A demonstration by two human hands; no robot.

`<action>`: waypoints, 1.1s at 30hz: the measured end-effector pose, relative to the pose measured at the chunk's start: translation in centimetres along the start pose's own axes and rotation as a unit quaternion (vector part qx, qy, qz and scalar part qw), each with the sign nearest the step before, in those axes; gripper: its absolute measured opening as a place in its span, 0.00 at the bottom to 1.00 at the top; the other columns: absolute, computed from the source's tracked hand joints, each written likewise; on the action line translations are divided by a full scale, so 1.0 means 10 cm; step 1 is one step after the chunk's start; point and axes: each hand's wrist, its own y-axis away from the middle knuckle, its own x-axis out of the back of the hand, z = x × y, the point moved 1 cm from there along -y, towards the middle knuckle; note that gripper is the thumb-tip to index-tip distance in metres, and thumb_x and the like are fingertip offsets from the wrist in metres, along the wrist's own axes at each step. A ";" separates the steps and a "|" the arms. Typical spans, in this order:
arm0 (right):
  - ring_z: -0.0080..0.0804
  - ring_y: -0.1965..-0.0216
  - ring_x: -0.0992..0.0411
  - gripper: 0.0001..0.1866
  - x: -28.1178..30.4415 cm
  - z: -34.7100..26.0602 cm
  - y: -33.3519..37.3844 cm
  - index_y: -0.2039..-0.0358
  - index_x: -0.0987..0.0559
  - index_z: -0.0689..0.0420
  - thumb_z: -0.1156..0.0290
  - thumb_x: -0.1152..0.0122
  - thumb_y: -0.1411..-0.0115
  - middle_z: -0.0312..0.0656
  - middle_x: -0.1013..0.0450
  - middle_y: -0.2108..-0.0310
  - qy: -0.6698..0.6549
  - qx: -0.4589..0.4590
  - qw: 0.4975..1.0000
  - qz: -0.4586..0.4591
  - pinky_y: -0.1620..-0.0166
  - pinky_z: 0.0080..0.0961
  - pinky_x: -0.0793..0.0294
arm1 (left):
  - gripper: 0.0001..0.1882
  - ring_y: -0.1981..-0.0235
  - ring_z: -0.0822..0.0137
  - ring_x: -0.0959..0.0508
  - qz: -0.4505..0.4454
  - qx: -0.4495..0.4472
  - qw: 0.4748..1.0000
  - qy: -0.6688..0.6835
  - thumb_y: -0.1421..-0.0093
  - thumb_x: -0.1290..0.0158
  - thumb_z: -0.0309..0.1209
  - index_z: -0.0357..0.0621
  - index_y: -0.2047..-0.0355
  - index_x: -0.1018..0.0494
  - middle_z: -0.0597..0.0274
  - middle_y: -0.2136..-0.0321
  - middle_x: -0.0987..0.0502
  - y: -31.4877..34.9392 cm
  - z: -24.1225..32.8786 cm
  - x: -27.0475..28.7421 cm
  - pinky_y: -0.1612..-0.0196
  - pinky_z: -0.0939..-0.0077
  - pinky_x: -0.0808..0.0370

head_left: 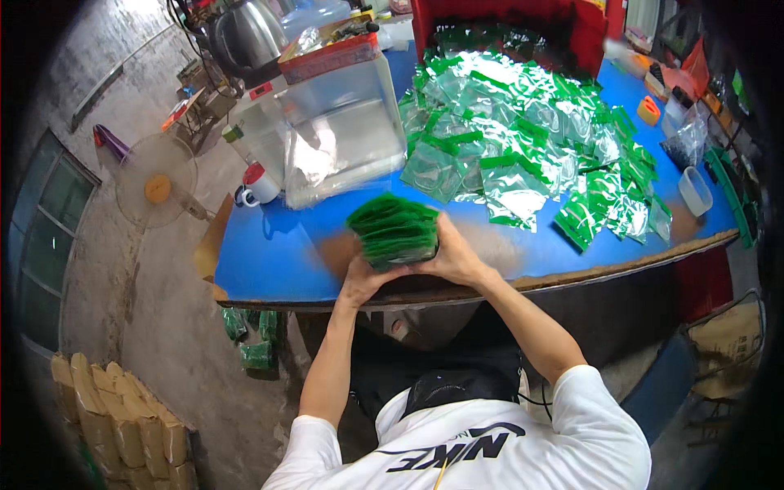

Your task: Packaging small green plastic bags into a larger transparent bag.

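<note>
Between my two hands, above the front edge of the blue table (269, 261), is a thick stack of green-topped clear packets (392, 227). My left hand (365, 276) grips the stack's near left side. Around the right side is my right hand (449, 255), its thumb lying along the edge. Both hands are closed on the stack, and the fingers underneath are hidden. Beyond it spreads a large loose heap of flat, shiny packets (514, 147) with green ends, some lying near my right hand.
Clear plastic bags (343, 147) lie piled at the back left, beside a white mug (260, 188) and a metal kettle (247, 37). A red bin (523, 16) stands behind the heap. At right sit a clear tub (695, 192) and orange tape (648, 110). Left of the table is a fan (157, 186).
</note>
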 end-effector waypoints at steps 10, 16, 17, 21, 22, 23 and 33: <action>0.51 0.41 0.33 0.52 -0.05 -0.06 -0.08 0.36 0.43 0.59 0.61 0.20 0.57 0.56 0.33 0.44 0.032 0.020 0.999 -0.025 0.39 0.41 0.33 | 0.62 0.41 0.63 0.32 0.069 -0.091 0.981 0.154 0.53 0.28 0.28 0.49 0.27 0.60 0.60 0.39 0.35 -0.05 0.20 -0.12 0.36 0.62 0.34; 0.39 0.48 0.27 0.46 -0.12 0.01 -0.11 0.40 0.35 0.61 0.63 0.20 0.57 0.51 0.26 0.50 -0.049 -0.057 0.996 0.040 0.43 0.34 0.29 | 0.62 0.39 0.62 0.34 0.202 -0.050 0.958 0.198 0.53 0.27 0.33 0.45 0.28 0.61 0.56 0.39 0.36 -0.08 0.12 -0.34 0.35 0.64 0.37; 0.39 0.48 0.27 0.46 -0.14 -0.03 -0.14 0.40 0.35 0.61 0.63 0.20 0.57 0.51 0.26 0.50 -0.044 -0.054 0.997 0.042 0.43 0.34 0.29 | 0.60 0.39 0.61 0.33 0.298 -0.046 0.935 0.188 0.50 0.30 0.27 0.45 0.28 0.62 0.56 0.40 0.35 -0.03 0.08 -0.39 0.36 0.64 0.36; 0.30 0.51 0.29 0.34 -0.33 -0.15 0.04 0.41 0.32 0.62 0.67 0.28 0.45 0.40 0.28 0.50 -0.364 -0.185 0.907 0.100 0.45 0.29 0.30 | 0.44 0.39 0.63 0.33 0.230 0.006 0.880 0.416 0.50 0.37 0.18 0.42 0.33 0.44 0.58 0.41 0.32 0.12 0.25 -0.73 0.37 0.65 0.33; 0.30 0.50 0.30 0.35 -0.37 -0.19 0.08 0.41 0.32 0.61 0.65 0.28 0.45 0.40 0.28 0.50 -0.359 -0.212 0.903 0.102 0.44 0.30 0.32 | 0.44 0.39 0.63 0.33 0.234 0.006 0.876 0.422 0.50 0.37 0.18 0.42 0.33 0.44 0.58 0.41 0.32 0.12 0.26 -0.74 0.37 0.65 0.33; 0.30 0.49 0.31 0.36 -0.33 -0.10 0.11 0.40 0.33 0.59 0.64 0.27 0.46 0.40 0.29 0.49 -0.337 -0.209 0.911 0.116 0.43 0.31 0.32 | 0.41 0.40 0.62 0.32 0.234 0.027 0.874 0.425 0.50 0.39 0.17 0.42 0.35 0.40 0.59 0.42 0.31 0.12 0.26 -0.75 0.37 0.65 0.33; 0.30 0.50 0.30 0.46 0.20 0.07 0.02 0.42 0.34 0.60 0.68 0.17 0.60 0.40 0.28 0.52 -0.103 -0.140 0.985 0.008 0.43 0.30 0.31 | 0.63 0.38 0.58 0.34 0.044 -0.058 0.997 0.031 0.52 0.33 0.20 0.52 0.28 0.67 0.54 0.40 0.36 0.00 0.06 -0.26 0.35 0.62 0.37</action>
